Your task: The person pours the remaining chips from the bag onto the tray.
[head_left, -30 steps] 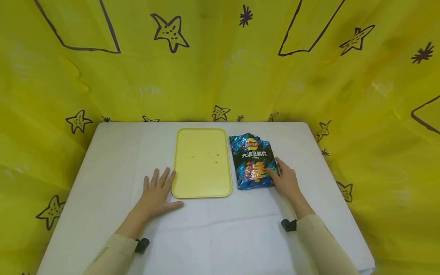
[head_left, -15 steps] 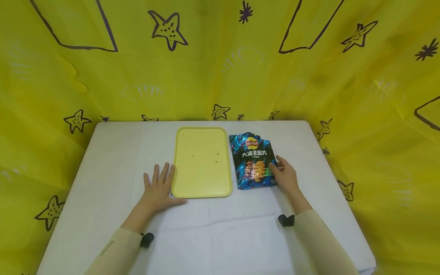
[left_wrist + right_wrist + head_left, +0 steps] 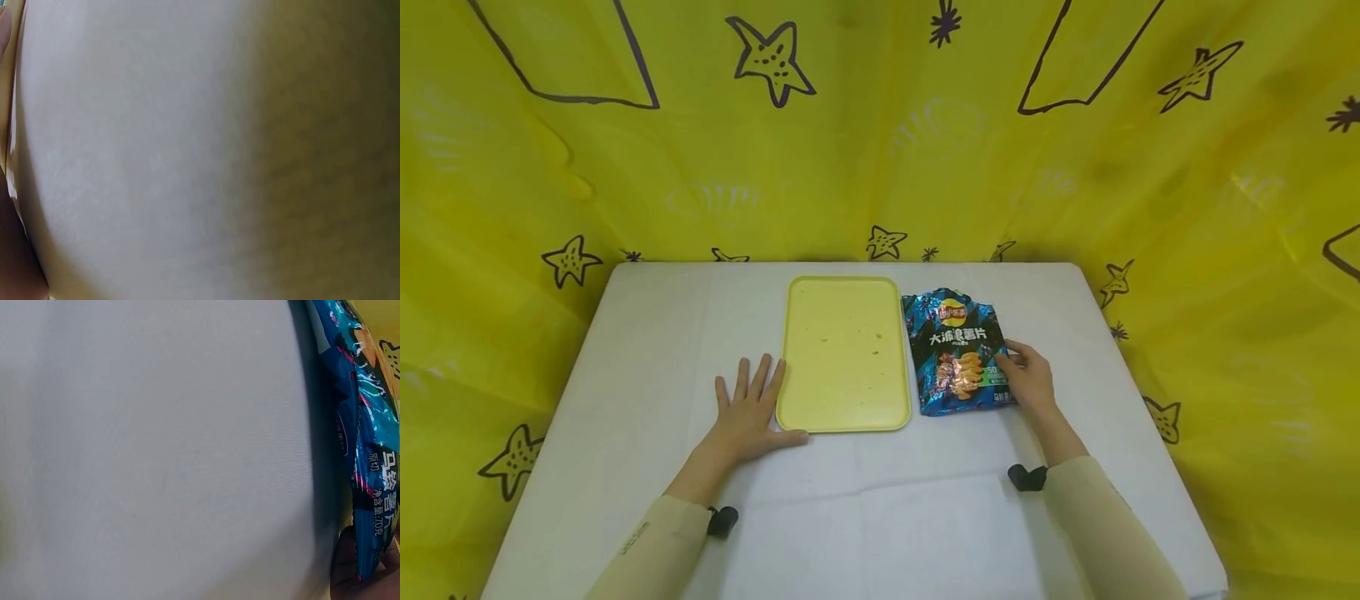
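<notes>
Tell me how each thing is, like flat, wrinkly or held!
Yellow tray: lying flat, small specks on it.
Chip bag: face up, crinkled, top edge uneven; can't tell if open.
Left grip: fingers spread at the tray's edge.
Right grip: pinching the bag's right edge.
White tablecloth: spread out, creased.
Yellow backdrop: hanging, slightly wavy.

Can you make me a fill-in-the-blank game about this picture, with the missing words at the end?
1. The tray's colour is ____.
2. The pinching hand, on the chip bag, is the person's ____ one.
3. The spread hand is the person's ____ one.
4. The tablecloth's colour is ____.

Missing words: yellow; right; left; white.
</notes>
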A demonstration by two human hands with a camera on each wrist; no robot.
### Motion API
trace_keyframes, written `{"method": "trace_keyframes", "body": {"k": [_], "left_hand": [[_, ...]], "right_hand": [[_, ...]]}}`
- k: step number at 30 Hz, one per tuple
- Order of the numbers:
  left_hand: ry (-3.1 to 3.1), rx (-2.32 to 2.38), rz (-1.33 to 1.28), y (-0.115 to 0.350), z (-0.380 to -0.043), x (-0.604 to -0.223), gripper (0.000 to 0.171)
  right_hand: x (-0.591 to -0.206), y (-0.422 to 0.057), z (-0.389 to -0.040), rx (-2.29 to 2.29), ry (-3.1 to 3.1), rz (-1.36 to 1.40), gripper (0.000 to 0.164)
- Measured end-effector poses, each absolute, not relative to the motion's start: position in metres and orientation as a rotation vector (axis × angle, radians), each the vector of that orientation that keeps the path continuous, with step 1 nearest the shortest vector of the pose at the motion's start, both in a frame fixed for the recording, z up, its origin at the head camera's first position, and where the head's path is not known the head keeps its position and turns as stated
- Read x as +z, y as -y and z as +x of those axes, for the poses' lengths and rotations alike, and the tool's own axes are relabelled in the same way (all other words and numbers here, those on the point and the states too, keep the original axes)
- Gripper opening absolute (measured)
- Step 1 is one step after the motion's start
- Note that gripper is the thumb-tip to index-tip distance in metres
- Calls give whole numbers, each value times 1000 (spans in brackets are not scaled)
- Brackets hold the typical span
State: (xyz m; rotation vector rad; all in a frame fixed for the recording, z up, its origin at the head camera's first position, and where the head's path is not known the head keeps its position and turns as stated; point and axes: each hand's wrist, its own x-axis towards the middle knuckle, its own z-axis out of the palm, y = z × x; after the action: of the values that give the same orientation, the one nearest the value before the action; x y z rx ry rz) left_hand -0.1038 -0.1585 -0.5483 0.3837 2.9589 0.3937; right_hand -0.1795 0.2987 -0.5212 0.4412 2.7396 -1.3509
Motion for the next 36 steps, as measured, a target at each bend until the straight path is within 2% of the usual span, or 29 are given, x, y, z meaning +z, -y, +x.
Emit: {"method": "trace_keyframes", "body": {"k": [6, 12, 25, 36], "left_hand": [[-2945, 367, 376, 159, -104, -551, 120], [-2944, 376, 373, 156, -103, -546, 119], [-2951, 363, 373, 155, -102, -543, 119], [-2936, 309, 367, 156, -105, -544, 120]], "right_hand": [[-520, -300, -181, -1476, -2607, 500, 40], [-519, -300, -181, -1542, -2493, 578, 45], [-505, -290, -173, -1652, -2690, 435, 40], [-486, -279, -170, -1875, -2712, 292, 29]]}}
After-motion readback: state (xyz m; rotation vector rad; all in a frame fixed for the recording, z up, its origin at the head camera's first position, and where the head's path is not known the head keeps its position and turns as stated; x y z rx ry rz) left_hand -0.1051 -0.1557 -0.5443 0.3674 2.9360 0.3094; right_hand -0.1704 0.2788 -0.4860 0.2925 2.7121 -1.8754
